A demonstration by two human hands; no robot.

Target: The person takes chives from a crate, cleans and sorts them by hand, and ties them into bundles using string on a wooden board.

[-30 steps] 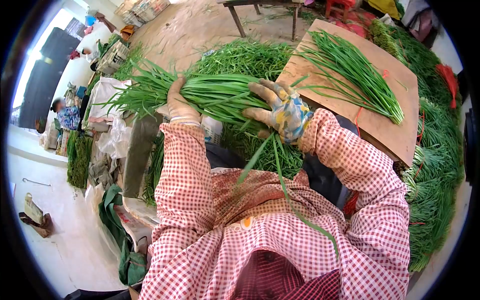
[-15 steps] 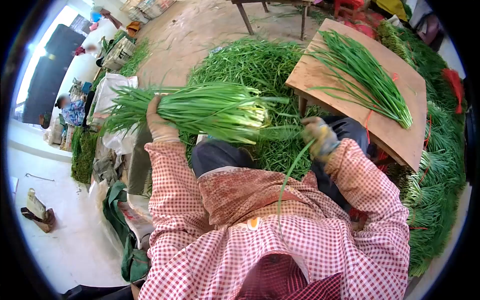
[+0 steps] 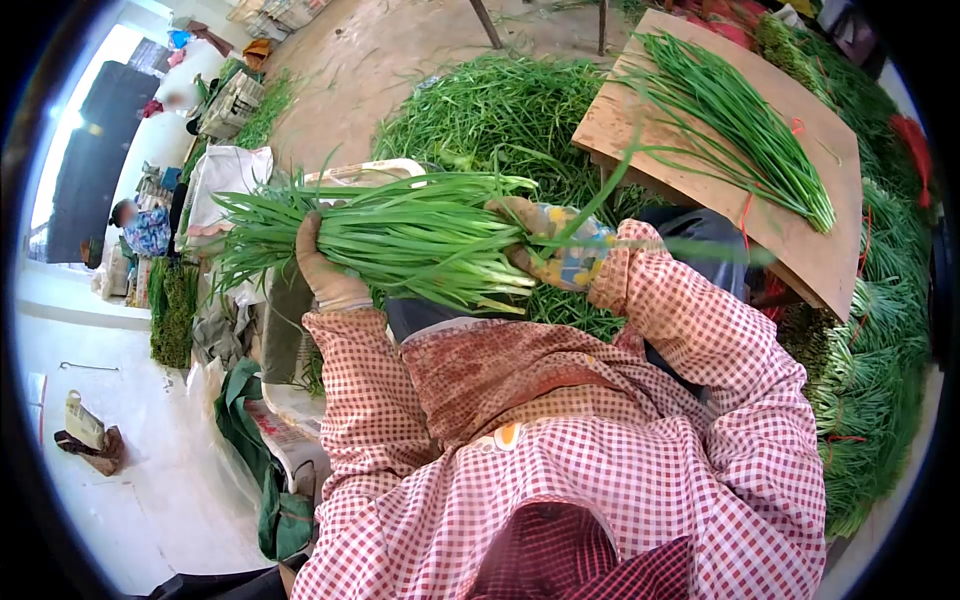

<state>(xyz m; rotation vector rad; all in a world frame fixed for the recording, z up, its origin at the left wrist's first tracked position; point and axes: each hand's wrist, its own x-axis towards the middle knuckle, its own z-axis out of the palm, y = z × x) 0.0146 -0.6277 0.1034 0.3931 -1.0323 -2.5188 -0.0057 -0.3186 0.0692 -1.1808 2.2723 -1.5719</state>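
A thick bunch of long green leafy stalks (image 3: pixel 420 240) lies crosswise above my lap, its pale cut ends to the right. My gloved left hand (image 3: pixel 322 262) is wrapped round the leafy part. At the pale end, my gloved right hand (image 3: pixel 550 243), in a glove with a blue and yellow pattern, has its fingers on the stalks; a few loose blades stick out past it, blurred. To the right, a smaller bunch (image 3: pixel 745 135) rests on a wooden board (image 3: pixel 620 125), beside thin red ties.
A large heap of loose greens (image 3: pixel 490 110) lies on the floor ahead. Tied bundles (image 3: pixel 885 350) are stacked along the right. A white basket rim (image 3: pixel 375 168) shows behind the held bunch. Another person (image 3: pixel 145 228) sits far left. Table legs (image 3: pixel 487 25) stand at the top.
My right hand first came away from the bunch to the right with loose blades, then returned to its pale end. My left hand moved slightly left, still holding the bunch.
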